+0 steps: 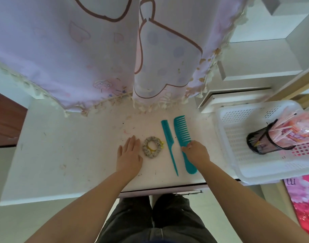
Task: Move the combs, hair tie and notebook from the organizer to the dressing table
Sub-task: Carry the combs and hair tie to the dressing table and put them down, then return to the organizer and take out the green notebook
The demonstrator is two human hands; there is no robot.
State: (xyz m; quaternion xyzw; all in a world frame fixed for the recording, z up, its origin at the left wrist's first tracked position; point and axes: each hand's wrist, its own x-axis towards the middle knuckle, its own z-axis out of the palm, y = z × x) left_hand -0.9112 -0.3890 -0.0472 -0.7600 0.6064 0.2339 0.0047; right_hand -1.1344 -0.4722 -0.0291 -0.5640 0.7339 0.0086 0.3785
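Two teal combs lie side by side on the white dressing table (71, 155): a thin tail comb (168, 142) and, to its right, a wide-tooth comb (182, 135). My right hand (196, 151) rests on the middle of the wide-tooth comb, fingers curled onto it. A grey patterned hair tie (151, 147) with a yellow band lies left of the tail comb. My left hand (130, 155) lies flat and open on the table, just left of the hair tie. The white perforated organizer basket (238, 155) stands at the right. No notebook is visible.
A black mesh cup (262, 141) with pink-wrapped sticks lies in the basket. A lilac curtain with fringe (97, 58) hangs over the back of the table. White shelves (255, 67) stand at the upper right. A pink floral cloth (303, 199) lies below the basket.
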